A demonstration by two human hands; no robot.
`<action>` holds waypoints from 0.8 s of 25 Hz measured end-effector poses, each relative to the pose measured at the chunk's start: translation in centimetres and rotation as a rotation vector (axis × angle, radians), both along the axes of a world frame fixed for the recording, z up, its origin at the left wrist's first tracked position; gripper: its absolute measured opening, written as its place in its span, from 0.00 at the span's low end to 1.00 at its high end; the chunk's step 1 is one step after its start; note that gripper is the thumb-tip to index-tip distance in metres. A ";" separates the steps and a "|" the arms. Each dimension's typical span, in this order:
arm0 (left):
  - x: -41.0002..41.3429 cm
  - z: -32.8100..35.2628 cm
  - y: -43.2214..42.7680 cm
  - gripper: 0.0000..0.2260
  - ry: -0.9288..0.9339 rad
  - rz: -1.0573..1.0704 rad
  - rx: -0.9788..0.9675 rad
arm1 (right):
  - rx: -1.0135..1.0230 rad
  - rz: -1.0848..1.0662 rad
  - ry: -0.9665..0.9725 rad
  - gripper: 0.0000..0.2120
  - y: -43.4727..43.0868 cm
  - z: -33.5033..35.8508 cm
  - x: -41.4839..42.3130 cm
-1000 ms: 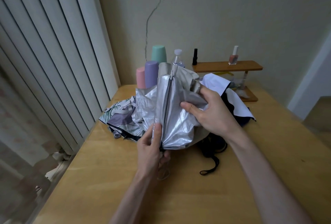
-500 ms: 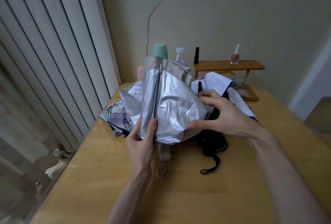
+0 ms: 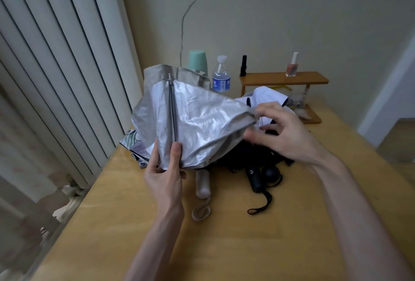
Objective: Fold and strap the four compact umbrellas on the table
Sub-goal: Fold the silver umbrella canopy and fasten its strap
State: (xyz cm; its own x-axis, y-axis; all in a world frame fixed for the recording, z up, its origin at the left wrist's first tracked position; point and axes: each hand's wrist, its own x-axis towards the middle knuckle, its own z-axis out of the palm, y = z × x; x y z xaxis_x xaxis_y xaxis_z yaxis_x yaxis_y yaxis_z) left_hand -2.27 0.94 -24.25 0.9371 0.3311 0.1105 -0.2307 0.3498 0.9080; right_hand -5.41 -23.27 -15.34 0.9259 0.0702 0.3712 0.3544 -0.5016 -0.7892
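Left grip [image 3: 165, 175] clenched round silver umbrella [image 3: 202, 128] at rib [image 3: 173, 114] base; right grip [image 3: 285, 134] pinching its edge, fabric taut. Beneath, on table [image 3: 224, 247]: black umbrella [image 3: 254, 177], floral umbrella [image 3: 134, 146].

A silver umbrella [image 3: 202, 128] gleams beside a green-and-lilac leaf-print umbrella [image 3: 134, 148], a black umbrella [image 3: 254, 179] and a white umbrella [image 3: 266, 94] on the honey-yellow tabletop [image 3: 224, 247], near a mint-green cup [image 3: 197, 61].
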 end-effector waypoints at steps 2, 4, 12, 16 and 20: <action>0.3 -0.3 0.4 0.22 0.005 -0.024 0.009 | -0.094 -0.038 0.002 0.15 -0.6 -0.5 0.2; 0.4 -0.4 0.5 0.24 0.003 -0.059 0.025 | 0.108 -0.063 -0.070 0.13 -1.1 -0.2 0.2; 0.1 -0.5 0.0 0.23 -0.026 -0.132 0.043 | 0.458 0.025 0.032 0.12 -0.3 -0.6 0.2; 0.1 -0.6 0.2 0.26 -0.021 -0.112 0.053 | 0.476 0.069 0.018 0.11 0.1 -0.2 -0.3; 0.3 -0.6 0.3 0.27 0.008 -0.106 0.076 | 0.652 0.132 -0.021 0.17 -0.1 -0.2 0.1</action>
State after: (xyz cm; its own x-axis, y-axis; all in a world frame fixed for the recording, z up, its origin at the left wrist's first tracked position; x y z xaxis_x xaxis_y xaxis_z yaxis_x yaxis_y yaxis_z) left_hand -2.00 1.25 -24.80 0.9674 0.2209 0.1236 -0.1883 0.3016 0.9347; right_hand -5.27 -23.36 -15.57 0.9172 -0.0623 0.3935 0.3984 0.1250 -0.9087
